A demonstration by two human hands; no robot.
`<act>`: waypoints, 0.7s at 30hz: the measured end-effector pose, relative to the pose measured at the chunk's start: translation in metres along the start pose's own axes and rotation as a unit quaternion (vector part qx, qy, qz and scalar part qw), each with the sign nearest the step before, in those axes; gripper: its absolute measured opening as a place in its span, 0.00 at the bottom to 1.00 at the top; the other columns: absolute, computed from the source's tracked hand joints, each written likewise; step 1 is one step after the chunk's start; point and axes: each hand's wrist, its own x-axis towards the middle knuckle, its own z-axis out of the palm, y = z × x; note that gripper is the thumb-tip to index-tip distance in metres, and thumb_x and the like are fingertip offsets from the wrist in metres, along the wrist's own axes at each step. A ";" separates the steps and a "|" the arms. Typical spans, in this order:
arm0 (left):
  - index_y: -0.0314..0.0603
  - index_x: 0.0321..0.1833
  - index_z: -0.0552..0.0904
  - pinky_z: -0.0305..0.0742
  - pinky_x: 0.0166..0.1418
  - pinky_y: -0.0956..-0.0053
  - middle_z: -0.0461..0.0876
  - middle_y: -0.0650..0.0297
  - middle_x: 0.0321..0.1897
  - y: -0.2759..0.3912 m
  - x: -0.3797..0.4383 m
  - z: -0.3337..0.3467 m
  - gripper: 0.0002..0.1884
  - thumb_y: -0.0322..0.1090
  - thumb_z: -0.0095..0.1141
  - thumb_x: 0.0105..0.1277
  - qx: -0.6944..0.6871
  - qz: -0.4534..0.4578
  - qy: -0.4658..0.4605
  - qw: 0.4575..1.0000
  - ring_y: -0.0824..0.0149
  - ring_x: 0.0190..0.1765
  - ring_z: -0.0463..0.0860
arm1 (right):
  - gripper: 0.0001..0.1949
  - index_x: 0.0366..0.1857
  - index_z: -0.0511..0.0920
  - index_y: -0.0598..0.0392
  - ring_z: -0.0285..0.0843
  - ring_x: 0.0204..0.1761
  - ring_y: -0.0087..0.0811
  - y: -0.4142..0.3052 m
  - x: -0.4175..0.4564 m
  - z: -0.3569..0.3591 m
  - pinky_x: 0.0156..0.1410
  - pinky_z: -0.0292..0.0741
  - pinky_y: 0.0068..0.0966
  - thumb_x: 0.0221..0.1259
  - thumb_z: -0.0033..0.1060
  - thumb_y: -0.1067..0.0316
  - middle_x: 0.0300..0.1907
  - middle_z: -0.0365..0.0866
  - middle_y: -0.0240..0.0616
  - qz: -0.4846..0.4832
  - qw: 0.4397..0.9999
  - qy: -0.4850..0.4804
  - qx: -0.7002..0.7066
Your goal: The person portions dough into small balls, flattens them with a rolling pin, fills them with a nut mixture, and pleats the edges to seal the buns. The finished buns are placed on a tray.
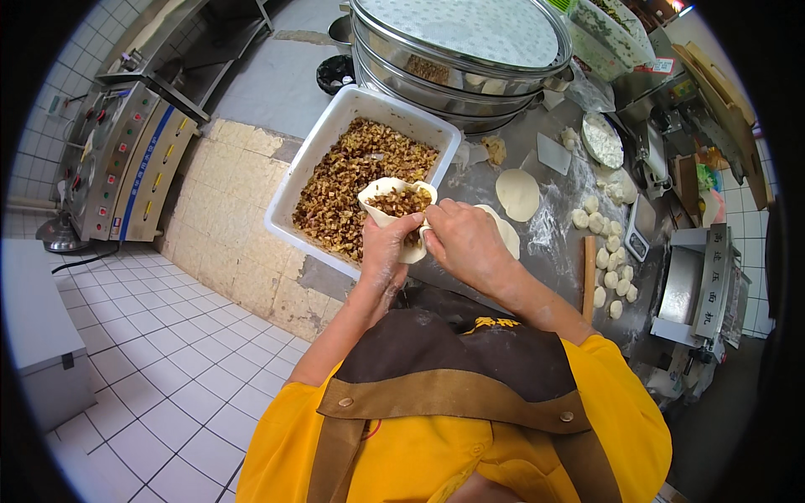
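A round dough wrapper [412, 253] heaped with chopped brown filling [402, 202] rests in my left hand [387, 245]. The fingers and thumb of my right hand [468, 242] pinch the wrapper's right edge, where the dough is gathered. Both hands are at the right side of a white plastic tub [286, 195] holding a lot of the same diced filling [352, 170]. Partly hidden behind my right hand, a flat dough wrapper [506, 234] lies on the metal worktop [465, 182]. Another flat wrapper [517, 195] lies farther back.
Stacked steel steamers [453, 82] stand behind the tub. To the right are a rolling pin [588, 276], several dough pieces [611, 261], a digital scale [640, 227], a bowl of flour [602, 141], a scraper [553, 153] and a dough-pressing machine [692, 286]. A griddle unit [126, 170] stands far left.
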 end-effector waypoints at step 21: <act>0.35 0.56 0.81 0.86 0.46 0.72 0.88 0.59 0.44 0.004 0.001 0.000 0.19 0.18 0.65 0.62 0.023 -0.020 -0.005 1.000 0.66 0.43 0.89 | 0.07 0.34 0.84 0.60 0.85 0.34 0.47 0.013 -0.007 0.011 0.40 0.80 0.43 0.60 0.66 0.66 0.30 0.84 0.45 0.048 0.979 0.066 0.189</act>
